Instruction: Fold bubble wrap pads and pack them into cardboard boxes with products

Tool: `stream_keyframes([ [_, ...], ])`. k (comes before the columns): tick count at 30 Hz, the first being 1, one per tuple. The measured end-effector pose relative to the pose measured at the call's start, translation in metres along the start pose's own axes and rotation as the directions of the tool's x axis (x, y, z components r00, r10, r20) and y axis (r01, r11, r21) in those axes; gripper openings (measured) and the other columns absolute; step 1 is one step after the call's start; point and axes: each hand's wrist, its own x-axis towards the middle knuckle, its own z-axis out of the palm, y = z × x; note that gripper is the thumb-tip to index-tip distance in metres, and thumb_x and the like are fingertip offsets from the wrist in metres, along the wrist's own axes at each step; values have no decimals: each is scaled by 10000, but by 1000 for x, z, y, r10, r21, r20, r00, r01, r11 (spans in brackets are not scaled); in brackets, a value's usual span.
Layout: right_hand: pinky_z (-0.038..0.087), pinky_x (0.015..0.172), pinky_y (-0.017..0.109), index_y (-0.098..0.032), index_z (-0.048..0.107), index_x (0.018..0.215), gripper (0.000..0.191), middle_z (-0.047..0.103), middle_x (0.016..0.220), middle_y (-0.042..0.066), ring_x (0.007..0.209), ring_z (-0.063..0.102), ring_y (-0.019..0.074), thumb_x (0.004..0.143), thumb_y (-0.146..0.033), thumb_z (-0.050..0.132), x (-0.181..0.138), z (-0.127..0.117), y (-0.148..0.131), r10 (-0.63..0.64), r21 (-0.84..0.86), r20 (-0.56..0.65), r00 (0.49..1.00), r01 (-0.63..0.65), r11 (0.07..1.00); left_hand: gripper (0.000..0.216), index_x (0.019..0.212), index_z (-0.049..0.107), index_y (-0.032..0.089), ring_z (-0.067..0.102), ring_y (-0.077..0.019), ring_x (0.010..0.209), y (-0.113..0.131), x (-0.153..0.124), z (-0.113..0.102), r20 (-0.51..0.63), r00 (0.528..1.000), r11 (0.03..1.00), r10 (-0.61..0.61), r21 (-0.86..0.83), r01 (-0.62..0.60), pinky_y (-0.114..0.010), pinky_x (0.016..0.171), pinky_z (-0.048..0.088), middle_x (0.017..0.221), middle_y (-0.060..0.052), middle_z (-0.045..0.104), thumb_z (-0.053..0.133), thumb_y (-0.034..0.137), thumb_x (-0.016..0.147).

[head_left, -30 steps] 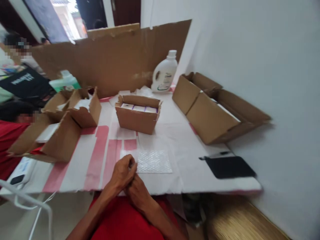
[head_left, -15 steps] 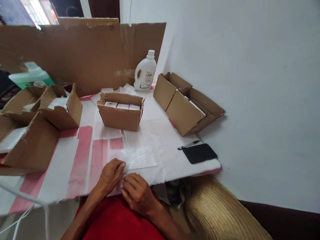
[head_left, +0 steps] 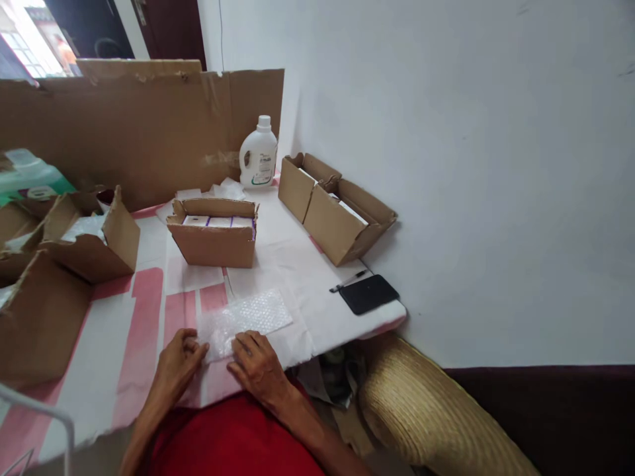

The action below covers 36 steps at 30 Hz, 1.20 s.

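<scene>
A clear bubble wrap piece [head_left: 262,311] lies flat on the table in front of me, its near side lying between my hands. At its left end my left hand [head_left: 181,363] has thumb and fingers bent around the edge. My right hand [head_left: 258,367] curls over the near edge, fingertips on the plastic and thumb below them. Just beyond the wrap stands an open cardboard box [head_left: 213,248] holding a row of white packs with purple edges.
More open cardboard boxes stand at left [head_left: 44,324] and right [head_left: 332,228]. A white jug [head_left: 258,155] stands before a cardboard panel [head_left: 149,132]; a green-filled jug [head_left: 37,178] is at far left. A black phone-like slab [head_left: 370,294] and a pen [head_left: 350,280] lie near the right edge.
My view has turned to the right. My hands have moved apart, the left to the wrap's left end and the right onto its near edge. More of the wrap shows.
</scene>
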Motion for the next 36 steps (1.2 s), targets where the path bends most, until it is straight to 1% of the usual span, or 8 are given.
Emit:
stream_keyframes([
  [6,510,844,398,-172,616,1055,138,675,1016,112,943,587,252,960,-231,536,2,3,-5,110,171,-63,992,-98,980,430,892,529,201,509,-99,521,33,-23,10,327,943,879,-65,-428,209,-218,504,381,613,54,571,761,531,741],
  [9,508,737,325,-192,612,933,177,661,864,57,806,602,201,969,-195,439,4,-4,-5,424,444,-78,902,-349,825,447,1044,584,182,639,-144,680,54,-28,18,392,919,852,45,-496,170,-271,626,506,816,-34,682,701,547,815],
  [13,509,616,278,-200,560,904,179,648,785,9,660,626,166,947,-369,519,11,-17,3,719,734,134,682,-556,391,378,1119,653,208,690,-208,913,56,-17,35,256,929,942,267,-273,-196,-375,836,561,1042,-89,713,583,519,915],
  [19,561,641,276,-217,505,953,216,698,881,14,693,665,161,849,-381,600,18,-22,15,744,842,241,623,-515,158,416,1375,595,266,493,-276,1383,17,4,67,262,716,675,647,239,-698,-515,1132,427,1455,-112,571,462,356,991],
  [22,557,670,283,-208,535,1004,203,702,833,17,746,688,185,882,-365,577,11,-38,14,722,741,251,645,-608,286,475,1470,497,273,402,-298,1460,1,8,77,354,677,558,645,387,-734,-552,1148,398,1545,-114,488,444,332,1002],
  [25,550,718,349,-182,608,1041,195,710,825,76,775,697,241,937,-339,557,9,-59,12,715,373,76,695,-685,626,492,1490,471,273,374,-307,1478,-6,8,79,397,639,468,659,448,-762,-548,1153,388,1574,-119,448,454,319,1000],
  [29,523,942,437,-173,648,1179,256,716,1124,158,1079,656,284,992,-232,484,28,-58,21,347,26,-96,933,-346,938,490,1460,512,245,375,-317,1476,-9,7,80,390,615,420,685,479,-771,-532,1158,379,1567,-136,454,496,293,974],
  [36,537,932,441,-184,698,1113,275,737,1116,131,1056,677,269,961,-205,469,47,-36,84,178,91,0,984,-178,980,515,1446,511,305,429,-320,1435,-5,1,83,356,651,516,671,406,-754,-533,1141,383,1534,-117,499,561,373,938],
])
